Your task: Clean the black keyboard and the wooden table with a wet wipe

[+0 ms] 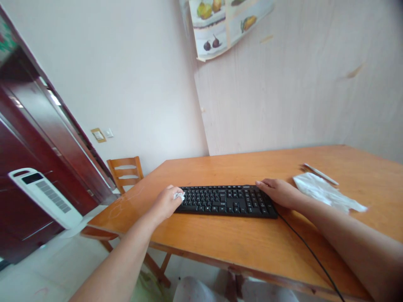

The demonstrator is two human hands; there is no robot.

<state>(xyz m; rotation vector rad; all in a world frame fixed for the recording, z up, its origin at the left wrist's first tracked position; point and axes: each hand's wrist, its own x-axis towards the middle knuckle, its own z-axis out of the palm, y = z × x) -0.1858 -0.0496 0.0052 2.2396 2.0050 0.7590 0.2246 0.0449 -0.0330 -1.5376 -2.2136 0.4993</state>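
Observation:
A black keyboard [225, 201] lies flat on the wooden table, its number pad at the right. My left hand [167, 203] is at its left end, closed on a crumpled white tissue [179, 196] that pokes out by the thumb and touches the keys. My right hand [277, 192] grips the keyboard's right end near the far corner, with the fingers along the edge and partly hidden. From beneath that end a black cable [310, 248] runs over the table toward me.
Right of my right hand, a crumpled white plastic sheet or bag [324, 191] lies beside a slim white pen-like stick [321, 173]. The table [201, 235] meets the wall at the back. A wooden chair [126, 171] and a white tower fan or heater [47, 197] stand to the left.

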